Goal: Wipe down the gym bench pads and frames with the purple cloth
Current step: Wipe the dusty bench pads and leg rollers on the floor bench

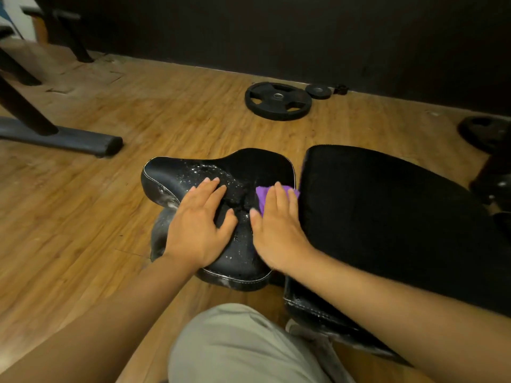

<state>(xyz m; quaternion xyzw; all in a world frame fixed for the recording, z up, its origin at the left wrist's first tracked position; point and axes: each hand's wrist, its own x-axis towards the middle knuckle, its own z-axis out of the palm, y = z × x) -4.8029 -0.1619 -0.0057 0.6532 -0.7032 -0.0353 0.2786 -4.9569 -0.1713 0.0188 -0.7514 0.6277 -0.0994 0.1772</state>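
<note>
A worn black seat pad (243,167) with cracked, flaking vinyl sits in the middle of the head view. My left hand (200,225) lies flat on its left half, fingers straight. My right hand (276,225) presses flat on the purple cloth (262,193), which lies on the pad's right side; only the cloth's far edge shows past my fingers. To the right stands the larger black back pad (387,217), separated from the seat by a narrow gap. Part of the grey bench frame (326,346) shows below the back pad.
A large black weight plate (278,100) and a small one (318,91) lie on the wooden floor near the dark wall. Another plate (482,132) sits at far right. A second machine's foot bar (69,139) is at left. My knee (243,346) is at bottom.
</note>
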